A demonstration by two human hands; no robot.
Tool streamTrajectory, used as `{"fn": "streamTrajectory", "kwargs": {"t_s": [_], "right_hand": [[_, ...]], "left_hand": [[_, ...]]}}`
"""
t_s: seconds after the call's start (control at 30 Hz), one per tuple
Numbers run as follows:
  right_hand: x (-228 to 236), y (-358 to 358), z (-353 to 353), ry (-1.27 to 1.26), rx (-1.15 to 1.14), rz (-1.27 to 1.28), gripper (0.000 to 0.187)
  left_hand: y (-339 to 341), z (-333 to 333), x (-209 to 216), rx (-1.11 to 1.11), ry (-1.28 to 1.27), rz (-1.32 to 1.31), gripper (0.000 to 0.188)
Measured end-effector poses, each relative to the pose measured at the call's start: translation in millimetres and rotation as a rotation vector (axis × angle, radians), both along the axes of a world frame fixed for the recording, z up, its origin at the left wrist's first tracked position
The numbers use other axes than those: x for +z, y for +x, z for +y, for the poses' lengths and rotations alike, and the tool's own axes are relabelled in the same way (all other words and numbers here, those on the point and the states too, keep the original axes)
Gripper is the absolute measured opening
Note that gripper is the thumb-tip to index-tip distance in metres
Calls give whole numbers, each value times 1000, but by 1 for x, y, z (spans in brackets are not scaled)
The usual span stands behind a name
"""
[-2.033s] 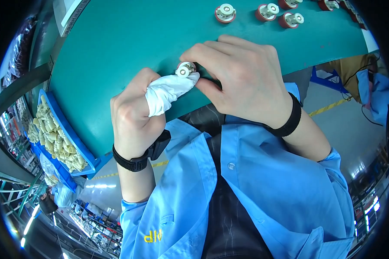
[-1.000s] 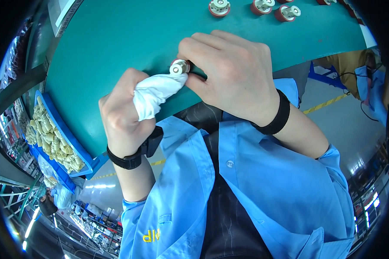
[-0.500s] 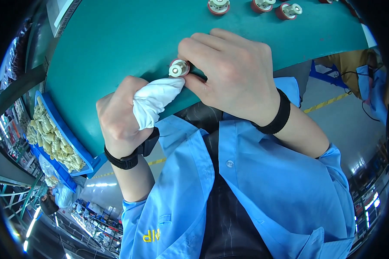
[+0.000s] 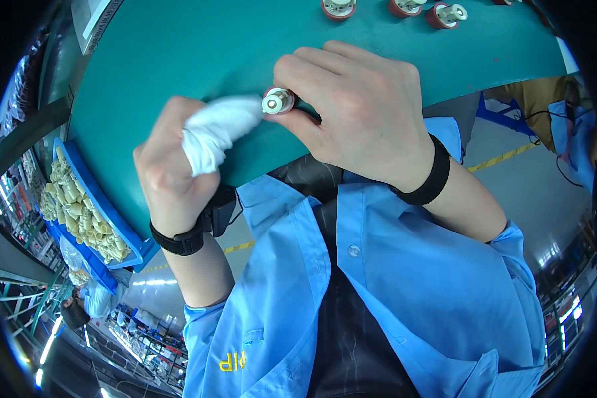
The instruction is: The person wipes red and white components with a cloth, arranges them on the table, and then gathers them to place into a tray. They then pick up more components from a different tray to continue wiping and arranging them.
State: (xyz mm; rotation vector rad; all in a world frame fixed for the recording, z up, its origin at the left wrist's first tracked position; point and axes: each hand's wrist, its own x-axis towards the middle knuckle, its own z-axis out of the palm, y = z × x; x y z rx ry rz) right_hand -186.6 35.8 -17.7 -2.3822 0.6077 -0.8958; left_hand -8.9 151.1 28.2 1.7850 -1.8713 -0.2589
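Observation:
Pinched between the thumb and fingers of my right hand [image 4: 355, 113] is a small cream-coloured round fitting [image 4: 278, 101] with a red ring round its base. Its end with a centre hole faces up toward me. My left hand [image 4: 176, 162] is closed on a white cloth [image 4: 222, 129], whose pointed end reaches to the left side of the fitting. The hand and the cloth tip are blurred by motion, so I cannot tell whether the cloth touches the fitting. Both hands are above the green table [image 4: 179, 66].
Similar red-and-cream fittings stand along the far side, one of them [image 4: 339, 8] beyond my right hand and another [image 4: 446, 15] further right. At the left table edge sits a blue tray [image 4: 99, 189] heaped with cream tubular parts [image 4: 79, 205].
My left hand has moved left and slightly away from me with the cloth, swinging its tip round to the fitting's left side. My right hand and the fitting have barely shifted.

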Motion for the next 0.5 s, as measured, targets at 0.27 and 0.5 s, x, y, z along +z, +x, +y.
{"fn": "streamTrajectory", "kwargs": {"t_s": [0.27, 0.5], "right_hand": [[-1, 1, -1, -33, -11, -13, 26], [-1, 0, 1, 6, 6, -2, 23]], "left_hand": [[-3, 3, -1, -15, 54, 112, 23], [4, 5, 2, -12, 40, -138, 24]]}}
